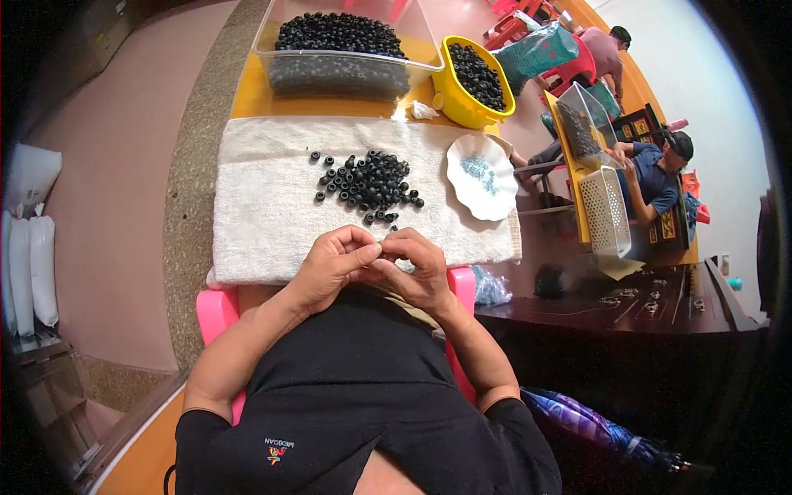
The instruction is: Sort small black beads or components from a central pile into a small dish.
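Small black ring-shaped parts (373, 180) lie loosely heaped on a white towel (264, 214); several scatter leftward.

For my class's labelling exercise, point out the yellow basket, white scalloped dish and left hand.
Yellow basket (454, 102): head view, outer wall.
White scalloped dish (488, 208): head view, bare rim.
Left hand (330, 265): head view, its back.
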The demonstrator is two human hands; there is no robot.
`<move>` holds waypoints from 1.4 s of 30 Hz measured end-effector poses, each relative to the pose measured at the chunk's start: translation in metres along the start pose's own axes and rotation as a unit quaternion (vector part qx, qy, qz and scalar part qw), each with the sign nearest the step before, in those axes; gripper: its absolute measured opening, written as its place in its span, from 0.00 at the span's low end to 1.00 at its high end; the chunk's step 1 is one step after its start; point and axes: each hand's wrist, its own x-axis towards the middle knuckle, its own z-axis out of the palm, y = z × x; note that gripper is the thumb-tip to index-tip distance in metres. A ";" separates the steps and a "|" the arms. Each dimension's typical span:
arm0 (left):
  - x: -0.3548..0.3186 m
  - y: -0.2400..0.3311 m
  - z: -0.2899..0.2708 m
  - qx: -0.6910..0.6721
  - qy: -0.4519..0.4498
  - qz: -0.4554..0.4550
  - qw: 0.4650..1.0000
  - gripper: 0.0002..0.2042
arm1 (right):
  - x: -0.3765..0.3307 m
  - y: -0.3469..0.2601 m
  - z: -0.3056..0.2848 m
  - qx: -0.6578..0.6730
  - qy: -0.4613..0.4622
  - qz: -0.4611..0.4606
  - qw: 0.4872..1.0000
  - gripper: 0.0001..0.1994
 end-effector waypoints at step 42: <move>0.000 0.003 0.002 0.026 0.056 -0.017 0.998 0.05 | 0.017 0.108 -0.170 -0.451 -0.002 0.202 0.870 0.10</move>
